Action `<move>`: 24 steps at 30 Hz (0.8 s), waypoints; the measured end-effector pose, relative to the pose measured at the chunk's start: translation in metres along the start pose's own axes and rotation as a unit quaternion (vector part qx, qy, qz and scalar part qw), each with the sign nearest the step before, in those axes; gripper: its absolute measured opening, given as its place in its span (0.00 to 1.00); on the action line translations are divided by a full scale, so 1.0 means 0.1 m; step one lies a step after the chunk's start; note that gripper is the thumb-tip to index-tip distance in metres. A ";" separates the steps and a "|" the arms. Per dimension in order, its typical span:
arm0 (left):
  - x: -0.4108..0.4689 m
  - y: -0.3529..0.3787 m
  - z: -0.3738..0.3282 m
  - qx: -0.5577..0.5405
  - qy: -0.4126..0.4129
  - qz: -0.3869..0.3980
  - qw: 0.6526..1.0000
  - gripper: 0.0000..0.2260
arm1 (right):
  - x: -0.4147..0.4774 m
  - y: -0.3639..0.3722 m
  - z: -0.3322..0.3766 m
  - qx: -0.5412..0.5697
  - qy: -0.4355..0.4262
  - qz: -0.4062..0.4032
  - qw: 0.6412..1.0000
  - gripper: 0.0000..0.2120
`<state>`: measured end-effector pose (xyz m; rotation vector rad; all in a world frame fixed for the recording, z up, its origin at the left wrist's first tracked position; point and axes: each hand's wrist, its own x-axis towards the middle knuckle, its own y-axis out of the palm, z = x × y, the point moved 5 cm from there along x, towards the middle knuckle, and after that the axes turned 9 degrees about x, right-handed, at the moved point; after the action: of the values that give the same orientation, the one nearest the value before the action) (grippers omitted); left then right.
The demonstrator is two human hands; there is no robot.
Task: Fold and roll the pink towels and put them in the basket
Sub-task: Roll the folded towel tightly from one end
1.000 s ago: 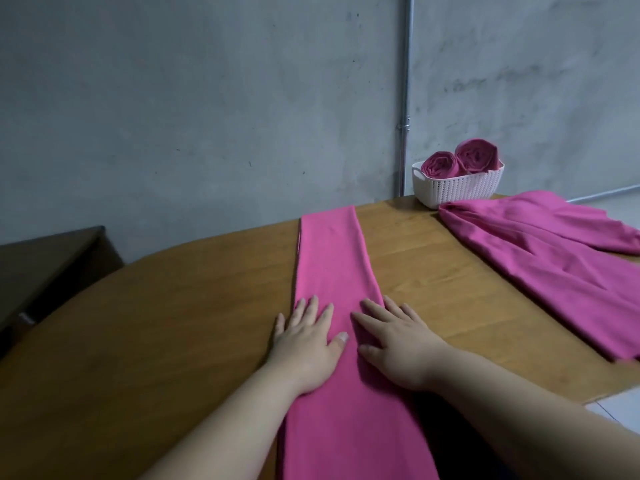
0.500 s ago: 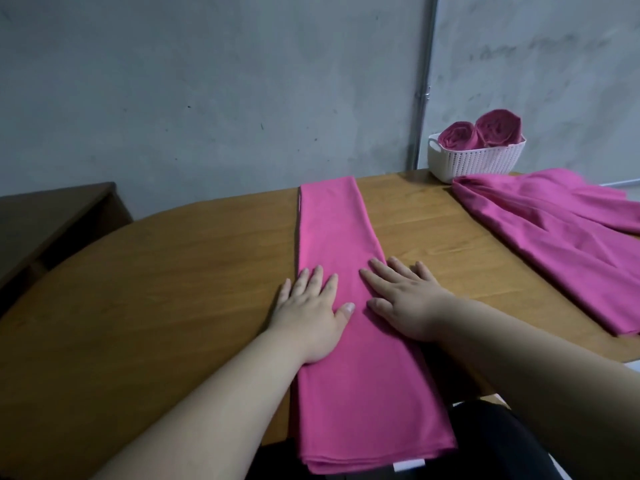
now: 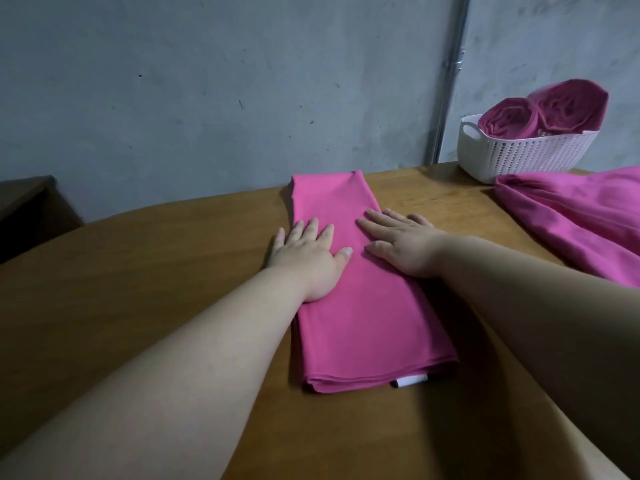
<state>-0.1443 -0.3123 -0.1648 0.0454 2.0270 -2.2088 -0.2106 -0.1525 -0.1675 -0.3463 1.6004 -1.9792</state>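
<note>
L hand [image 3: 308,249] & R hand [image 3: 403,242] both lie flat, palms down, fingers straight & a bit spread, pressing on the folded towel [image 3: 360,317]. Nothing is gripped or pinched. L hand sits on the strip's left edge w/ the little finger over onto the table [image 3: 138,289]; R hand is on the right edge, outer fingers off the cloth too. Hands are side by side, a narrow gap btwn the thumbs. The towel is a long narrow strip in several layers, long axis running straight away from the person toward the wall. Its near short end shows a white tag [image 3: 412,380]; its far end is close to the table's back edge. To the right, well apart, lies a loose pink towel [image 3: 581,216], spread out. Behind it, touching or nearly so, stands the white basket [image 3: 526,157] w/ two rolled towels [image 3: 509,119] inside. Pipe [image 3: 450,77] runs down the wall; dark furniture [image 3: 24,209] is at far left.
</note>
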 end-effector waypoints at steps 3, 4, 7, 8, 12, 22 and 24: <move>0.20 -0.03 0.02 -0.006 0.002 -0.005 1.000 0.32 | 0.17 -0.06 -0.08 0.016 0.009 -0.012 1.000 0.29; 0.21 -0.03 0.03 -0.009 0.002 -0.007 1.000 0.32 | 0.15 -0.07 -0.08 0.030 0.008 -0.016 0.999 0.29; -0.03 -0.02 0.02 -0.022 0.026 -0.003 0.999 0.32 | -0.14 -0.05 -0.02 0.061 -0.019 -0.012 0.998 0.31; -0.19 -0.01 -0.01 -0.022 0.052 0.000 0.998 0.32 | -0.30 -0.02 0.02 0.058 -0.032 -0.003 0.998 0.31; -1.00 0.07 -0.14 -0.007 0.171 0.004 0.985 0.30 | -1.02 0.16 0.18 0.028 -0.075 0.030 0.996 0.28; -2.13 0.26 -0.14 0.037 0.229 0.010 0.973 0.36 | -2.30 0.41 0.44 0.003 -0.106 0.041 0.994 0.36; -2.32 0.27 -0.19 0.035 0.229 0.009 0.973 0.36 | -2.47 0.44 0.51 0.016 -0.104 0.033 0.994 0.40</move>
<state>0.0873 -0.2764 -0.1652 0.6350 2.1409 -2.4294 0.0274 -0.0576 -0.1601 -0.4653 1.4303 -1.8509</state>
